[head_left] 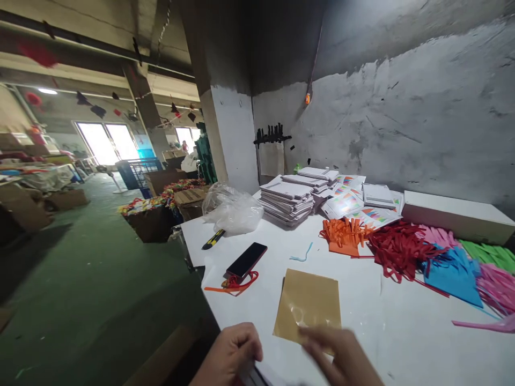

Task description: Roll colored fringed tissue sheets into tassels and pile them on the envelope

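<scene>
My left hand [235, 351] is at the table's near edge with its fingers curled closed. Just below it a thin, dark-edged thing [257, 377] shows at the bottom of the view, mostly cut off, so I cannot make out its kind. My right hand [341, 354] is blurred, its fingers stretched out over the near edge of a brown square sheet [311, 300] with a glossy surface. Whether the fingertips touch the sheet I cannot tell. Left of the sheet lies a dark phone [247, 261] with a red cord [247, 281] by its lower end.
A yellow-black cutter knife [213, 239] and a clear plastic bag [233, 209] lie at the table's left. Behind stand stacks of white cards [287, 198]. Fringed paper in orange [344, 236], dark red [402, 246] and blue [450, 273] covers the right, before a long white box [454, 214].
</scene>
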